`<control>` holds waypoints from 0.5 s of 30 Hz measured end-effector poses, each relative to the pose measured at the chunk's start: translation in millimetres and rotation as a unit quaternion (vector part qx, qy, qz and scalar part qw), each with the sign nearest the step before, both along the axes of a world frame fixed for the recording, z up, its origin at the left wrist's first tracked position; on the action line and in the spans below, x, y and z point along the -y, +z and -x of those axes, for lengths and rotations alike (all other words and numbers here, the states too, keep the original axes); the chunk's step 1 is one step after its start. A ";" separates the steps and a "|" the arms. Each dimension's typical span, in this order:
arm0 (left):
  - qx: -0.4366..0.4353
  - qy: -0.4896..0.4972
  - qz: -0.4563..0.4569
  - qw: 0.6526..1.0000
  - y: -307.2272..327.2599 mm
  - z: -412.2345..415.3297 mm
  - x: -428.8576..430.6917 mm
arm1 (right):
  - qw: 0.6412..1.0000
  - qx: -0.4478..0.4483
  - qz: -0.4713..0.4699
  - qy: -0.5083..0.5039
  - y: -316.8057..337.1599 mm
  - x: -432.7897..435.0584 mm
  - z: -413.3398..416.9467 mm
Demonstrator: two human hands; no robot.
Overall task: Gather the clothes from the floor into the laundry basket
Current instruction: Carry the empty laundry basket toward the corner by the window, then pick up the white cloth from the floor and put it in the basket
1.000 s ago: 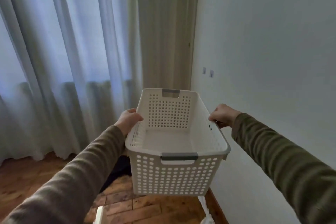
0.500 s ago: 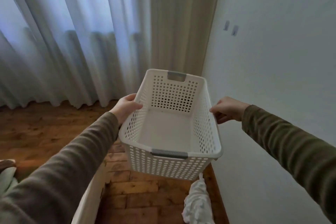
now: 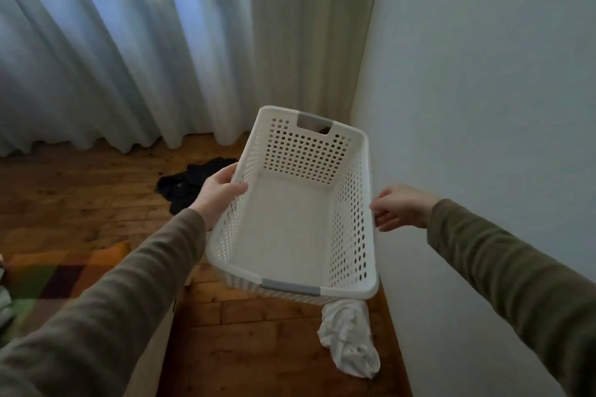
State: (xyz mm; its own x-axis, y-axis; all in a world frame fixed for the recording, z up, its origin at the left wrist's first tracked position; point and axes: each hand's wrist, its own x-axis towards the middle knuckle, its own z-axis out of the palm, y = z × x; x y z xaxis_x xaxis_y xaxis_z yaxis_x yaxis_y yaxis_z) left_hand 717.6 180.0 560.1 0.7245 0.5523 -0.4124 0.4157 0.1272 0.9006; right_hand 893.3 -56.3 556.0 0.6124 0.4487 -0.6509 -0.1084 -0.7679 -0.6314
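I hold an empty white perforated laundry basket (image 3: 351, 203) with grey handles above the wooden floor. My left hand (image 3: 217, 195) grips its left rim, thumb inside. My right hand (image 3: 398, 208) is at the right rim, fingers curled by the edge; the grip looks loose. A crumpled white garment (image 3: 350, 343) lies on the floor just below the basket's near end, beside the wall. A dark garment (image 3: 190, 182) lies on the floor to the left of the basket, partly hidden behind my left hand.
A white wall (image 3: 483, 106) runs close along the right. Sheer and beige curtains (image 3: 161, 42) hang at the back down to the floor. A bed with a patchwork cover (image 3: 58, 274) sits at the lower left. Wooden floor (image 3: 80, 196) stretches between.
The view has tilted down and the basket has dropped toward the floor. The white garment and the dark garment have come into sight. My right hand's fingers have loosened at the rim.
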 end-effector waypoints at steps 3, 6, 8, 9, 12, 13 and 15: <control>-0.003 0.003 -0.002 1.000 -30.6 -10.4 -2.6 | 0.999 -0.019 -0.003 -0.027 -35.4 0.0 -8.0; -0.007 -0.003 0.006 1.000 -67.7 -17.3 -1.6 | 0.998 -0.035 -0.005 -0.045 -79.5 1.0 -11.9; -0.011 -0.008 0.002 1.000 -89.3 -18.6 0.0 | 0.998 -0.043 0.001 -0.052 -106.2 2.5 -12.4; -0.014 -0.009 -0.002 1.000 -110.1 -20.2 0.4 | 0.997 -0.050 0.003 -0.054 -128.2 3.1 -12.9; -0.025 -0.005 -0.018 1.000 -155.8 -23.1 -0.4 | 0.997 -0.062 -0.001 -0.053 -173.8 6.2 -15.5; -0.029 -0.004 -0.021 0.999 -172.5 -24.0 -0.4 | 0.997 -0.063 -0.004 -0.051 -189.2 6.9 -16.3; -0.040 -0.005 -0.023 0.999 -205.2 -24.1 -0.2 | 0.996 -0.066 -0.004 -0.052 -222.8 10.6 -19.1</control>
State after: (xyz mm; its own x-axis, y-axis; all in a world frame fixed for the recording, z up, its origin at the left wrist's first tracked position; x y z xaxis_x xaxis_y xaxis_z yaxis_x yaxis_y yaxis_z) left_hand 741.7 180.2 354.8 0.6961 0.5647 -0.4433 0.4876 0.0813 0.8693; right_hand 912.4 -66.9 333.3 0.5656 0.3925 -0.7253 -0.2700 -0.7429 -0.6126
